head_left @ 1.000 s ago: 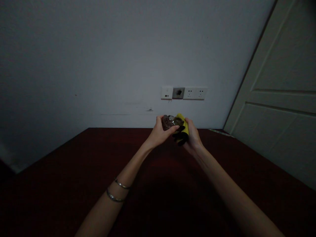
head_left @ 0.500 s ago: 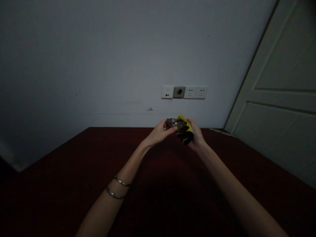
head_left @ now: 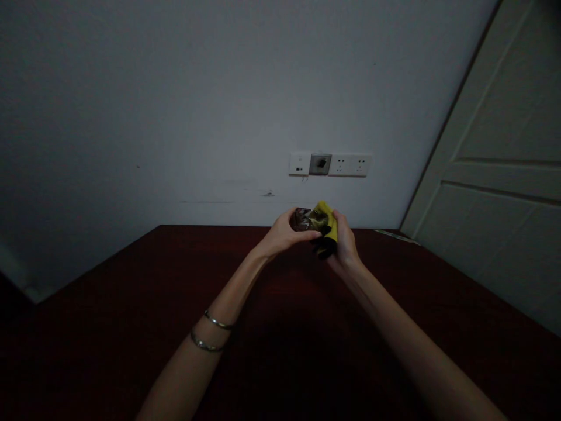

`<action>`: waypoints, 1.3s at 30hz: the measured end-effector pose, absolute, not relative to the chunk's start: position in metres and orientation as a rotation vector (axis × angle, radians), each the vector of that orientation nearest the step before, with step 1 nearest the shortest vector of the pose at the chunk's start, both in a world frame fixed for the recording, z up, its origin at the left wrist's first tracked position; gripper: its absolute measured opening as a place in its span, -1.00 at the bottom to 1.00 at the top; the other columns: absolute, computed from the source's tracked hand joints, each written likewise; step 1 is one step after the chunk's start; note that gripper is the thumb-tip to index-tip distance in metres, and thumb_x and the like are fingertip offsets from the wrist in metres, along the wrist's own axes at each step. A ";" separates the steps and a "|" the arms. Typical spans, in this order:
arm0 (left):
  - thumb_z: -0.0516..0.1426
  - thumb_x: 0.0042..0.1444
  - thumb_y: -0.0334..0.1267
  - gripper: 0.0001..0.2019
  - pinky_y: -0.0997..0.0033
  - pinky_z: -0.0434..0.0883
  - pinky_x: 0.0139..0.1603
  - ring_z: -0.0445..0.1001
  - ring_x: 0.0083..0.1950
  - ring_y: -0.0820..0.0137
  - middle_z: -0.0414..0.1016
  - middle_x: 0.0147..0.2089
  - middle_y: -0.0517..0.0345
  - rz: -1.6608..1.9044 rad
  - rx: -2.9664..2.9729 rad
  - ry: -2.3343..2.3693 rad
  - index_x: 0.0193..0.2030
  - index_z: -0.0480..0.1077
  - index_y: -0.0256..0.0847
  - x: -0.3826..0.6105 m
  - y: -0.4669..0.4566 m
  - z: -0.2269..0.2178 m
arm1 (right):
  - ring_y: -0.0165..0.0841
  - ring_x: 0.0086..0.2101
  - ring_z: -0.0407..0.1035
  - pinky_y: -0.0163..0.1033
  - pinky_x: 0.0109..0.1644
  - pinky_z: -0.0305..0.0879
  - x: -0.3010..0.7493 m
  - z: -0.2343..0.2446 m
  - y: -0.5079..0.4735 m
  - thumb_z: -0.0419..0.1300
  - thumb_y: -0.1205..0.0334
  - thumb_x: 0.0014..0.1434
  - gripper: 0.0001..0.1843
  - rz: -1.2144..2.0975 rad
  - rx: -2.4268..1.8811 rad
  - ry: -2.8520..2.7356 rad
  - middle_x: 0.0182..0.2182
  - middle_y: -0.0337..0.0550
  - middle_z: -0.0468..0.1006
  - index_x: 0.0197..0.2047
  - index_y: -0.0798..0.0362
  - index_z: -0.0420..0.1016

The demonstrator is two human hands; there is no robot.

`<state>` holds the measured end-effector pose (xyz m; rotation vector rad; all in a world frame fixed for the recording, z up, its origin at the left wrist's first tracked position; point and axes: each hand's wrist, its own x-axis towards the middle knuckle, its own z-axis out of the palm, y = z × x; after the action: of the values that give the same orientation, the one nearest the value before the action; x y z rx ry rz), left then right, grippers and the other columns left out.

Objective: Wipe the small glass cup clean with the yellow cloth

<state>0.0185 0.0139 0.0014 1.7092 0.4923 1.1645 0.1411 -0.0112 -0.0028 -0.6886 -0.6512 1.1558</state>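
My left hand (head_left: 284, 233) is closed on a clear, shiny thing (head_left: 301, 219), its thumb stretched along the near side. Whether this is a glass, a plastic wrapper or something else I cannot make out. My right hand (head_left: 346, 238) is wrapped round a yellow and black cloth-like thing (head_left: 331, 228) that looks like a folded work glove. The two things touch, and the yellow part reaches behind and around the right end of the clear one. Both are held up above the far edge of the dark red table. The right fingertips are partly hidden.
The dark red tabletop (head_left: 210, 280) runs back to a pale wall (head_left: 219, 117). A row of sockets and switches (head_left: 329, 165) is set in the wall behind my hands. At the right stands a panelled white door (head_left: 495, 175). Two bracelets (head_left: 210, 333) circle my left forearm.
My left thumb has slid right, onto the yellow and black thing. The clear thing has turned and shifted slightly left, and my right hand has moved a little left. The view has shifted slightly.
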 end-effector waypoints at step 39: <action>0.31 -0.17 -0.15 -0.37 0.12 0.22 0.18 0.34 0.09 0.21 0.32 0.06 -0.14 1.312 1.580 0.423 -0.01 0.13 -0.28 0.032 0.016 -0.019 | -0.43 -0.56 0.28 -0.36 -0.58 0.22 0.152 0.005 -0.003 0.04 0.16 0.06 -0.79 1.144 -0.699 -0.610 -0.54 -0.21 0.46 -0.46 0.06 0.43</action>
<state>0.0325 0.0163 -0.0192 1.5804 0.4226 1.3116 0.1519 -0.0032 0.0048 -0.6988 -0.6102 1.1437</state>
